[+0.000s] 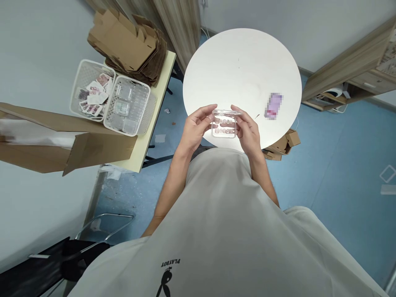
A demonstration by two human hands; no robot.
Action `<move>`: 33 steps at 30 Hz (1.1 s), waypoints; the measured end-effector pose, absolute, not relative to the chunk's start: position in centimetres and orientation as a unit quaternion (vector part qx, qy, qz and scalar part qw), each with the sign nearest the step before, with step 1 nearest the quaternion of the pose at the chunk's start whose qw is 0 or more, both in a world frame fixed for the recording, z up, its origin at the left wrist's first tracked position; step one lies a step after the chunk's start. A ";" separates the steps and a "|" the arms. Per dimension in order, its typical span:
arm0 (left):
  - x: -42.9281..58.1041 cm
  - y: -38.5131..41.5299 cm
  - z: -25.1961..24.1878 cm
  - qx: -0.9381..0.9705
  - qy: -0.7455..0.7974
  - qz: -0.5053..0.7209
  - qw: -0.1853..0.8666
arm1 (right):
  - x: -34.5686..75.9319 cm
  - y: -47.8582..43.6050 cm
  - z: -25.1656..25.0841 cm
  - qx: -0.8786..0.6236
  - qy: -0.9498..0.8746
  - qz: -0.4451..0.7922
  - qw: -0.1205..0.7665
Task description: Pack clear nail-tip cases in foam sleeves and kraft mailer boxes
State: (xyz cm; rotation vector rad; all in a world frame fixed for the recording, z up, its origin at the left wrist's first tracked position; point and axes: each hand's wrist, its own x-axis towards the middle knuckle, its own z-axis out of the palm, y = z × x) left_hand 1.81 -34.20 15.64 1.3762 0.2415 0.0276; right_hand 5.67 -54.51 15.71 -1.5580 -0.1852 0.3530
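White and round, the table (244, 53) stood on a blue floor (303, 181), and over its near edge, as seen from above, two hands held a clear box (224, 137). The left hand (194, 128) gripped it on the left side and the right hand (248, 131) on the right side, with the fingers of each bent around the edge, so neither hand was free. Its lid (227, 112) appeared to be raised at the far side, nearly edge-on to the camera, and two rows of small pink pieces (224, 131) showed in the box. Whether these pieces were fixed, I could not tell. In my judgement, the step in hand concerned the lid, but opening or closing was not clear. The next move, I think, called for a level box and a gentle guiding of the lid. Farther right on the table lay a purple thing (274, 106), blurred, apart from the hands. To the left, a yellow table (165, 68) carried a white basket (76, 84) of cards (97, 98) and, just beside it, another basket (144, 108) with clear containers (121, 108). Beyond them lay flattened cartons (123, 37); nearer stood an open carton (102, 148).
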 end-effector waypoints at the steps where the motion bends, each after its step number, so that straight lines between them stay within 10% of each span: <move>1: 1.8 -34.2 15.5 0.633 0.110 0.015 0.766 | 5.7 -54.6 15.9 -0.690 -0.082 0.170 0.699; 33: 0.4 -33.8 15.3 0.614 0.187 -0.044 0.766 | 5.6 -54.2 16.0 -0.692 -0.055 0.306 0.652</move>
